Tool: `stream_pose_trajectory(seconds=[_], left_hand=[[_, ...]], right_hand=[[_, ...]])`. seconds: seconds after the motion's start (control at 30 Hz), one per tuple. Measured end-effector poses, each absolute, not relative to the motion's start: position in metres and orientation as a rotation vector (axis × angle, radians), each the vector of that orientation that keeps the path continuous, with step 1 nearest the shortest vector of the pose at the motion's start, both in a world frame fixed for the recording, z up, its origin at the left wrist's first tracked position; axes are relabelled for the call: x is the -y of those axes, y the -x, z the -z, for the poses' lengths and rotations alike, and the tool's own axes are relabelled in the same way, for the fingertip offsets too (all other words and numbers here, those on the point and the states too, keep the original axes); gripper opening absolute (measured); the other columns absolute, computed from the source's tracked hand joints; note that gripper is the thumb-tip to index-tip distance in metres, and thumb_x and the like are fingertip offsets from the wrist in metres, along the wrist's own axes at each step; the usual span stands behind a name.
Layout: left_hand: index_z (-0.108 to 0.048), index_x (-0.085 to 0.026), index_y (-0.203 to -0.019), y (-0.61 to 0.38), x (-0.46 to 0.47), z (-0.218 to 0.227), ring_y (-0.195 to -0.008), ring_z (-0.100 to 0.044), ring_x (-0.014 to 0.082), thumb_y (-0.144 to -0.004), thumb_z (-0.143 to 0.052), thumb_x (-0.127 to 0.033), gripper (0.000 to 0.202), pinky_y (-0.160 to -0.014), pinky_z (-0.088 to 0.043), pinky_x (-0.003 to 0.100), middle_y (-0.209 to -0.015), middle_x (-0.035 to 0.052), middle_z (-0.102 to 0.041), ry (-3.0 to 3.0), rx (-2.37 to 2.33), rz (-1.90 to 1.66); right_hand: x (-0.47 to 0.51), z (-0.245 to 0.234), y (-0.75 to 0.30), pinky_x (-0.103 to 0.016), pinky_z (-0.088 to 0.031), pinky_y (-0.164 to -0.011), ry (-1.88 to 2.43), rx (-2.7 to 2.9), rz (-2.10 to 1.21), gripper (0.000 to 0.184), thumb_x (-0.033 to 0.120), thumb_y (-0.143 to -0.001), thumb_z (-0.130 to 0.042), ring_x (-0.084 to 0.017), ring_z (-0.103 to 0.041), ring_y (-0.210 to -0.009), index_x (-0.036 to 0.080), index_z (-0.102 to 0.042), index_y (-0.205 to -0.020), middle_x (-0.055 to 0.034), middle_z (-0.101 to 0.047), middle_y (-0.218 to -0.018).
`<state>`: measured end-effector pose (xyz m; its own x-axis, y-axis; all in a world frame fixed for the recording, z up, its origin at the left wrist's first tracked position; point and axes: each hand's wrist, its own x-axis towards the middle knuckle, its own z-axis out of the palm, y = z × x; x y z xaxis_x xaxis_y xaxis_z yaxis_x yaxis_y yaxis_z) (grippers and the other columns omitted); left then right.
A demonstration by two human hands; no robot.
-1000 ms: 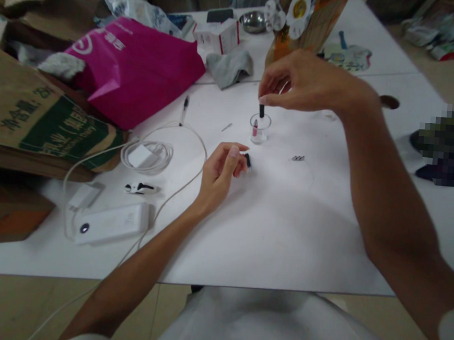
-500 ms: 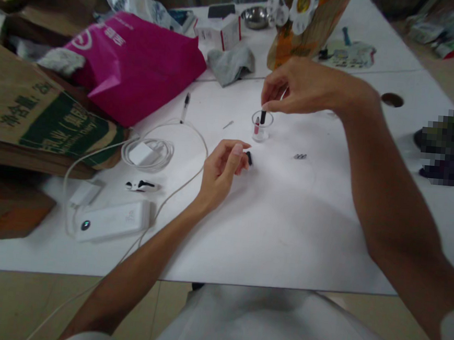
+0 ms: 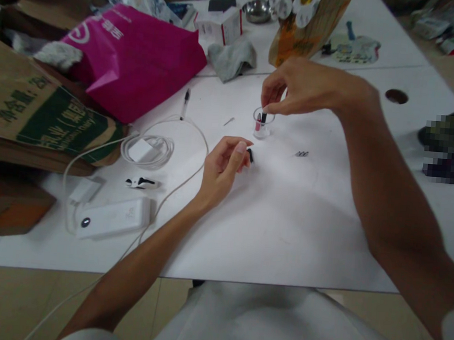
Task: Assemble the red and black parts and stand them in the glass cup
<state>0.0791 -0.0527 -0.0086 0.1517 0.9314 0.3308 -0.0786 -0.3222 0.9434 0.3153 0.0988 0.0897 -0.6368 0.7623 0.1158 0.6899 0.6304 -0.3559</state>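
Note:
My right hand [image 3: 298, 86] reaches over a small clear cup [image 3: 260, 134], thumb and fingers pinched on a short black stick [image 3: 263, 117]. The stick's lower end is inside the cup's rim. Beside it in the cup stands a small red piece [image 3: 258, 124]. Nearer to me, my left hand [image 3: 224, 162] is curled above the table, holding a small black object [image 3: 250, 155] at its fingertips; most of that object is hidden by the fingers. To the right of the cup lie several small dark loops [image 3: 301, 154] in a row.
On the left are a coiled white cable [image 3: 169, 152], a white power bank [image 3: 115, 219], a white-and-black tool [image 3: 142, 183] and a pen [image 3: 185, 104]. A magenta bag [image 3: 141, 58] and a grey cloth [image 3: 232, 60] lie behind. A cable hole [image 3: 397, 96] is at the right.
My right hand has lowered slightly, so the black stick sits a little deeper in the cup. My left hand has barely moved. The whole view has shifted slightly.

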Motion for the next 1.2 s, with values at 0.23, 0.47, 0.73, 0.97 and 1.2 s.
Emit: stream_pose_trajectory(seconds=[0.23,0.47,0.73,0.97,1.2], left_hand=[[-0.077,-0.021,-0.112,-0.080,0.053,0.006,-0.068,-0.062,0.0128,-0.111,-0.073,-0.065,0.044,-0.067,-0.051,0.028,-0.078,0.0004,-0.069,-1.466,-0.869,-1.339],[-0.077,-0.020,-0.110,-0.080,0.052,0.007,-0.068,-0.062,0.0123,-0.110,-0.074,-0.064,0.044,-0.066,-0.050,0.027,-0.078,0.0006,-0.070,-1.454,-0.862,-1.335],[-0.078,-0.020,-0.110,-0.080,0.054,0.007,-0.069,-0.063,0.0125,-0.110,-0.075,-0.064,0.044,-0.067,-0.051,0.027,-0.079,0.0010,-0.070,-1.458,-0.858,-1.326],[-0.078,-0.021,-0.112,-0.079,0.053,0.009,-0.070,-0.061,0.0114,-0.114,-0.073,-0.056,0.036,-0.067,-0.049,0.026,-0.079,0.0007,-0.069,-1.470,-0.820,-1.335],[-0.078,-0.021,-0.111,-0.079,0.053,0.009,-0.070,-0.063,0.0129,-0.111,-0.074,-0.062,0.041,-0.067,-0.051,0.028,-0.080,0.0012,-0.070,-1.480,-0.868,-1.322]], right_hand=[[-0.094,-0.093,-0.310,-0.033,-0.052,-0.072,1.201,2.641,-0.446,0.012,0.017,-0.080,-0.083,-0.021,-0.073,-0.078,0.022,-0.087,-0.090,-0.0030,-0.084,-0.086],[-0.099,-0.083,-0.311,-0.032,-0.050,-0.069,1.182,2.604,-0.420,0.013,0.017,-0.078,-0.085,-0.020,-0.072,-0.075,0.025,-0.087,-0.088,0.0002,-0.082,-0.082],[-0.102,-0.078,-0.312,-0.032,-0.047,-0.063,1.161,2.614,-0.350,0.014,0.022,-0.076,-0.082,-0.019,-0.069,-0.071,0.028,-0.087,-0.086,0.0002,-0.079,-0.076],[-0.103,-0.077,-0.315,-0.034,-0.057,-0.072,1.167,2.609,-0.381,0.006,0.031,-0.081,-0.084,-0.020,-0.064,-0.068,0.033,-0.086,-0.087,0.0022,-0.077,-0.075],[-0.104,-0.073,-0.315,-0.032,-0.053,-0.070,1.166,2.597,-0.383,0.009,0.023,-0.080,-0.086,-0.016,-0.058,-0.065,0.029,-0.087,-0.087,0.0025,-0.074,-0.074]])
